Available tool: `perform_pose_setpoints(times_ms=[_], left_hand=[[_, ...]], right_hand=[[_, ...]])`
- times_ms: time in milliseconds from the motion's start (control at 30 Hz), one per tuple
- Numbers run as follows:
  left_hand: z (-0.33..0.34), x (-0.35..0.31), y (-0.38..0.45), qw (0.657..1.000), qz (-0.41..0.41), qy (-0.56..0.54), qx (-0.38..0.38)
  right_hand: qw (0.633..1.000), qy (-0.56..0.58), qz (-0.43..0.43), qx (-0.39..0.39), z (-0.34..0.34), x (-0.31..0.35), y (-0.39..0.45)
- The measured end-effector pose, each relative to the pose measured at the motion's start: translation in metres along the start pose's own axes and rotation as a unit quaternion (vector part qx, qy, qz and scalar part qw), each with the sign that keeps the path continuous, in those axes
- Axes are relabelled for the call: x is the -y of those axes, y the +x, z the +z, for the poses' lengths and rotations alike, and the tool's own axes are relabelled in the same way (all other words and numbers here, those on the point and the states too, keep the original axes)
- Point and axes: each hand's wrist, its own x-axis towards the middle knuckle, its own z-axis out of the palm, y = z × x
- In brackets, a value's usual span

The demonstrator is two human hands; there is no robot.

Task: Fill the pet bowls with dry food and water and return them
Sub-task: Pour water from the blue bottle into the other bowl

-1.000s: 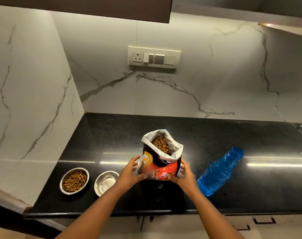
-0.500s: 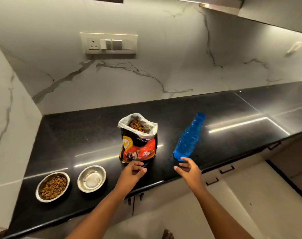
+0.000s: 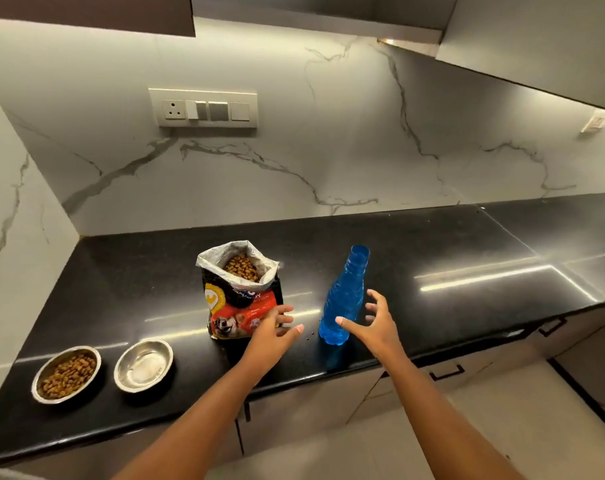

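Blue bottle (image 3: 342,299) upright inside right hand (image 3: 377,323) splayed grip (untouched); left hand (image 3: 273,336) empty.

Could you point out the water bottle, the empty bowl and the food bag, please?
water bottle (image 3: 342,299): head view, middle of body.
empty bowl (image 3: 143,364): head view, inner base.
food bag (image 3: 240,306): head view, printed front.

I see bare black stone counter (image 3: 450,251) far and right, a narrow gap between the open kibble bag (image 3: 240,292) and blue plastic bottle (image 3: 342,299), and two steel bowls (image 3: 103,368) crowding the near left.
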Motion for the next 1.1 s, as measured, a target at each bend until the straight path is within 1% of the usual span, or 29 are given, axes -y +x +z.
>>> perform_pose_setpoints(times_ms=[67, 200, 333, 433, 533, 667, 867, 1000, 1100], left_hand=[[0.011, -0.007, 0.005, 1.0, 0.003, -0.002, -0.014], [0.032, -0.009, 0.006, 0.999, -0.012, -0.001, -0.038], [0.024, 0.002, 0.002, 0.994, -0.027, -0.026, -0.106], [0.017, 0.015, -0.007, 0.99, -0.044, -0.03, -0.132], [0.011, 0.027, -0.021, 0.987, -0.064, -0.024, -0.143], [-0.01, 0.039, -0.038, 0.981, -0.083, -0.041, -0.168], [-0.031, 0.051, -0.073, 0.977, -0.078, -0.061, -0.188], [-0.082, 0.052, -0.099, 0.97, -0.065, -0.063, -0.225], [-0.121, 0.056, -0.11, 0.965, -0.064, -0.058, -0.249]], right_hand=[[0.999, 0.002, -0.033, 0.03, -0.004, 0.002, 0.015], [0.996, 0.024, -0.057, 0.065, -0.009, -0.005, 0.029], [0.989, 0.041, -0.083, 0.112, 0.002, 0.002, 0.048], [0.989, 0.052, -0.088, 0.106, 0.005, -0.007, 0.053], [0.989, 0.032, -0.108, 0.094, 0.002, -0.012, 0.05], [0.981, 0.01, -0.137, 0.135, 0.012, -0.004, 0.035], [0.964, 0.02, -0.193, 0.182, 0.038, 0.011, -0.012], [0.949, -0.004, -0.219, 0.226, 0.089, 0.037, -0.04], [0.943, -0.03, -0.234, 0.234, 0.121, 0.056, -0.053]])
